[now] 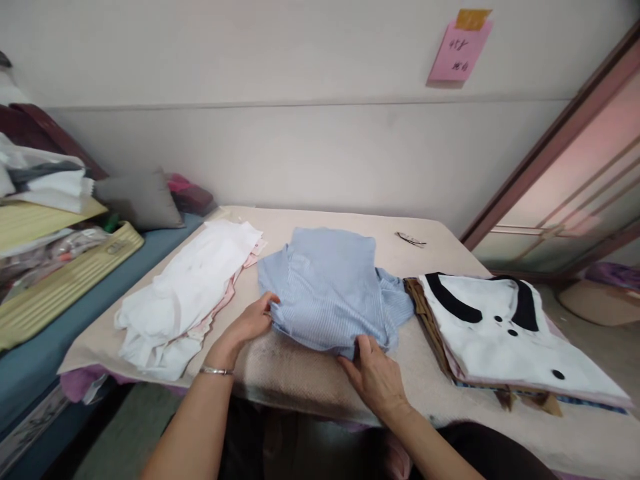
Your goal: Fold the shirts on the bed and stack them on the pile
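Both hands, left [250, 325] and right [374, 375], pinch my half-folded blue shirt [327, 287]; folded pile [510, 333] right, white heap [185, 293] unfolded.

The single head-worn camera looks forward and down, close over the table [450, 247]. It faces the pale wall [310, 147] behind. No second view shares the scene.

Bare forearms, a thin silver bracelet [216, 371] on the left wrist
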The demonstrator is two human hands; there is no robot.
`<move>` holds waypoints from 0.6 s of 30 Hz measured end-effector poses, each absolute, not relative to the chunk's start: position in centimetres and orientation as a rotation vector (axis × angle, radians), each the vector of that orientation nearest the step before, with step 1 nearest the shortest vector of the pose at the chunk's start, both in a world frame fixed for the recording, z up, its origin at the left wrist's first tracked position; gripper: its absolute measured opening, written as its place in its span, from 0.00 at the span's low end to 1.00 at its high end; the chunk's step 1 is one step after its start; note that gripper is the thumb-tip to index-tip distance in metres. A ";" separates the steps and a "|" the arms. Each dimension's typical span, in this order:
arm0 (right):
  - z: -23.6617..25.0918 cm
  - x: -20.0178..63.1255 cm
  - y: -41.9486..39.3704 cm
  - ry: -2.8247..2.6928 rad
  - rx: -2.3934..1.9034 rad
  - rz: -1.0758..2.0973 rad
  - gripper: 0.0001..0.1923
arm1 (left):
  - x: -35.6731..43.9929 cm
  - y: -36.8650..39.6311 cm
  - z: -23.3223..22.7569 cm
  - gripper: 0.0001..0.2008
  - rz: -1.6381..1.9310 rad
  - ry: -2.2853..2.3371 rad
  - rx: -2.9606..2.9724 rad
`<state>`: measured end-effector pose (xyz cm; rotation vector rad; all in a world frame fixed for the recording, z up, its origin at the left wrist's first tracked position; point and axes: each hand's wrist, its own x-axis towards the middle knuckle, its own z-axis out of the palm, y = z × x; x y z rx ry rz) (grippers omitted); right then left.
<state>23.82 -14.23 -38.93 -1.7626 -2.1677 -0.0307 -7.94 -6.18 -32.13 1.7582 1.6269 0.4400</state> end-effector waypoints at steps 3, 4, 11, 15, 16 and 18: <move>-38.7 23.7 -13.4 -2.179 -1.722 -0.002 0.16 | -8.3 -7.2 -31.9 0.28 0.334 1.402 1.946; -38.7 23.6 -13.2 -2.190 -1.701 0.010 0.17 | -8.2 -7.4 -32.0 0.28 0.290 1.374 1.996; -38.2 23.8 -12.6 -2.257 -1.579 0.147 0.06 | -6.5 -6.3 -32.9 0.06 0.080 1.468 2.065; -38.0 24.2 -12.1 -2.206 -1.566 0.265 0.07 | -6.2 -6.2 -32.4 0.08 0.044 1.383 2.073; -37.9 24.3 -11.9 -2.190 -1.566 0.295 0.08 | -6.2 -6.3 -32.3 0.10 0.031 1.373 2.076; -37.9 24.4 -11.7 -2.164 -1.564 0.338 0.10 | -6.2 -6.4 -32.1 0.12 0.015 1.372 2.076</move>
